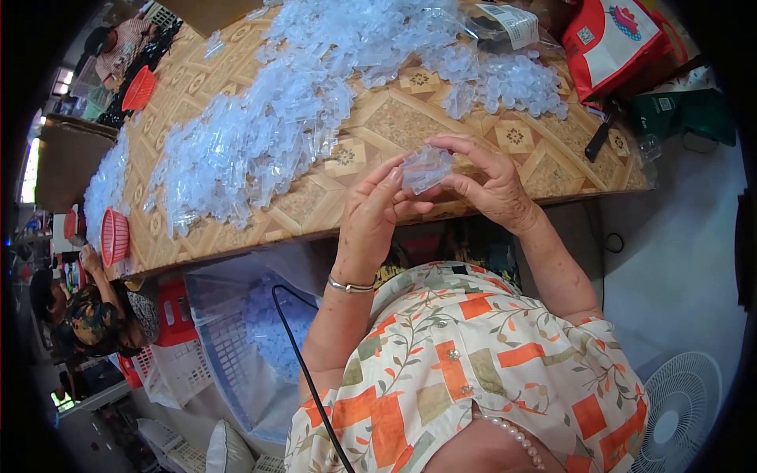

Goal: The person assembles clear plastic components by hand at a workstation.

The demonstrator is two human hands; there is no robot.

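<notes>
Between my two hands, just over the table's front edge, are some clear plastic pieces (426, 169); their exact shape is hard to make out. My left hand (377, 197) grips their left side, thumb on top. From the right, my right hand (495, 185) pinches them, with its thumb below and the forefinger along the upper edge. Beyond my hands, a long heap of similar clear plastic pieces (260, 142) spreads over the patterned table (394, 118). A smaller pile of rounder clear pieces (509, 83) lies at the far right.
A red and white bag (611, 51) stands at the right end, near a black-handled tool (601, 140). Red baskets (115, 236) sit at the left. Below the table edge is a lined blue crate (260, 331) of pieces. Two people work at left; a fan (678, 410) stands lower right.
</notes>
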